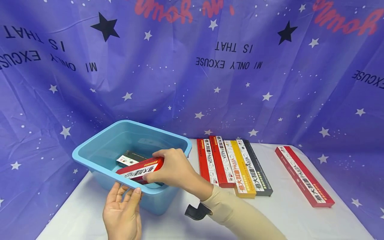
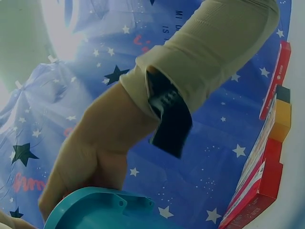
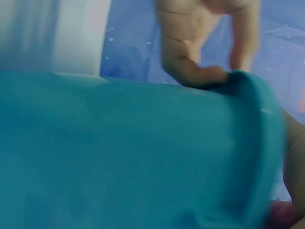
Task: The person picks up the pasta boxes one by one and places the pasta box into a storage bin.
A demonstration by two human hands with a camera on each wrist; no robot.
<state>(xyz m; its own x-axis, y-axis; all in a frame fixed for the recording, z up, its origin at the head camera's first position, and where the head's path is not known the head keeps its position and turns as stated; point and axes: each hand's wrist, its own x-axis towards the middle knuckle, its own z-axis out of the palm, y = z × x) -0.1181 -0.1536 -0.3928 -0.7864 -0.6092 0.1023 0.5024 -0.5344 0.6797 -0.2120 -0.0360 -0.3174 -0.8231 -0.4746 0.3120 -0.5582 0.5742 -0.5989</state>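
My right hand [image 1: 175, 170] grips a red pasta box [image 1: 141, 170] by one end, tilted inside the blue plastic bin [image 1: 78, 154]. Below it in the bin lies a black-and-white pasta box [image 1: 127, 160], partly hidden. My left hand [image 1: 123, 211] holds the bin's near rim from below, palm up, its fingers bent against the lip. In the right wrist view, the left hand [image 3: 190, 43] is at the rim, while the bin wall [image 3: 119, 152] fills much of the picture. The left wrist view shows the right hand [image 2: 90, 157] reaching past the bin edge [image 2: 90, 202]; its fingertips are hidden.
To the bin's right, red pasta boxes [image 1: 207, 160], a yellow one [image 1: 240, 170] and a black one [image 1: 258, 168] lie side by side on the white table [image 1: 295, 216]. Another red box [image 1: 304, 176] lies apart at right. A purple starry curtain [image 1: 180, 83] hangs behind.
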